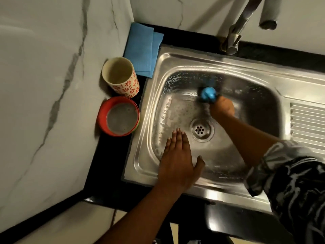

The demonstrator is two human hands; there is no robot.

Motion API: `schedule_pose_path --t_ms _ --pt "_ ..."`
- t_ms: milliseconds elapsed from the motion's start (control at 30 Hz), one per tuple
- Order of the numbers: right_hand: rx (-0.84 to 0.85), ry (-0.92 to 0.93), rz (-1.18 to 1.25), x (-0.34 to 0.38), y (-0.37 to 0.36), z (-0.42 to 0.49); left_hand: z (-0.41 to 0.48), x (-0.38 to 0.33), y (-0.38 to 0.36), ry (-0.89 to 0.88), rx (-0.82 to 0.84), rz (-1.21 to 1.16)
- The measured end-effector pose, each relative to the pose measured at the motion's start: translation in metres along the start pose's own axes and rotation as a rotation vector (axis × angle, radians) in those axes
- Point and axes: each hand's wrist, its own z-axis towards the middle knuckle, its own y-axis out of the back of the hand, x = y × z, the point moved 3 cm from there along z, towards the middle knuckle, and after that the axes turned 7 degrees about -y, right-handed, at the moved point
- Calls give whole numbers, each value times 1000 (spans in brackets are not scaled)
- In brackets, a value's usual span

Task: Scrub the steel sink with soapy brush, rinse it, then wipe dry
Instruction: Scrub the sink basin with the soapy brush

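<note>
The steel sink (246,71) fills the middle of the view, its basin wet and streaked with suds on the left and back walls. My right hand (222,107) grips a blue brush (208,94) deep in the basin, against the back wall above the drain (202,130); the brush is blurred. My left hand (177,155) lies flat with straight fingers over the basin's front left edge, holding nothing. A folded blue cloth (142,50) lies on the black counter behind the sink's left corner.
A red bowl of cloudy soapy water (121,118) and a cream cup with red flowers (121,78) stand on the counter left of the sink. The tap (233,37) rises behind the basin. The ribbed drainboard (307,124) is at the right. Marble walls close in left and behind.
</note>
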Motion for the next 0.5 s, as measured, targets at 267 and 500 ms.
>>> schedule_pose_path --t_ms 267,500 --pt "28 242 254 20 59 -114 -8 -4 12 -8 15 -15" --pt "22 938 73 165 96 -235 -4 -6 11 1 -19 50"
